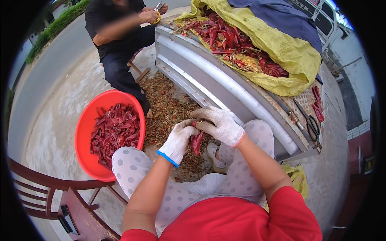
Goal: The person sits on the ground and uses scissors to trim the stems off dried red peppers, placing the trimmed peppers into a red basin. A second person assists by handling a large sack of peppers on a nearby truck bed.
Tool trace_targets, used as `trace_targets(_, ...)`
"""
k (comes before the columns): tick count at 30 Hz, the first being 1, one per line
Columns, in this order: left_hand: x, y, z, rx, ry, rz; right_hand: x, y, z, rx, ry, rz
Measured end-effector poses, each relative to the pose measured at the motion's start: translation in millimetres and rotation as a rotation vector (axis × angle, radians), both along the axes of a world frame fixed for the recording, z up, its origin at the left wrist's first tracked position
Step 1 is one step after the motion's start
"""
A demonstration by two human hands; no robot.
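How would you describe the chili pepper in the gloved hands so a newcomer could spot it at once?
From the red plastic basin, look right to the white-gloved left hand and right hand. The dried red chili pepper is held between them, unlike the peppers heaped in the basin.

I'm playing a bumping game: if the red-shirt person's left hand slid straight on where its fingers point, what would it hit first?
Past the red pepper at its fingers, the left hand would probably bump the right hand first, though depth is hard to judge.
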State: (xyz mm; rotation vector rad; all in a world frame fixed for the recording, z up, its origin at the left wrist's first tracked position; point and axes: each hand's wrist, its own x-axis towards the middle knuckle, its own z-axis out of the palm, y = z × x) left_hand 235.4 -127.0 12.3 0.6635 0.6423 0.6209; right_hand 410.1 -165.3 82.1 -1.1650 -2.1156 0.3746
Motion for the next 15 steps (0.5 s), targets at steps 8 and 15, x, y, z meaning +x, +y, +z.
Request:
trace_targets(8, -5, -12, 14, 0.016, -0.088, -0.022, -10, -6, 5, -0.019, -0.169, -0.105)
trace_targets(15, -26, -4, 15, 0.153, 0.028, -0.003, -27, 9, -11, -0.388, 0.29, -0.168)
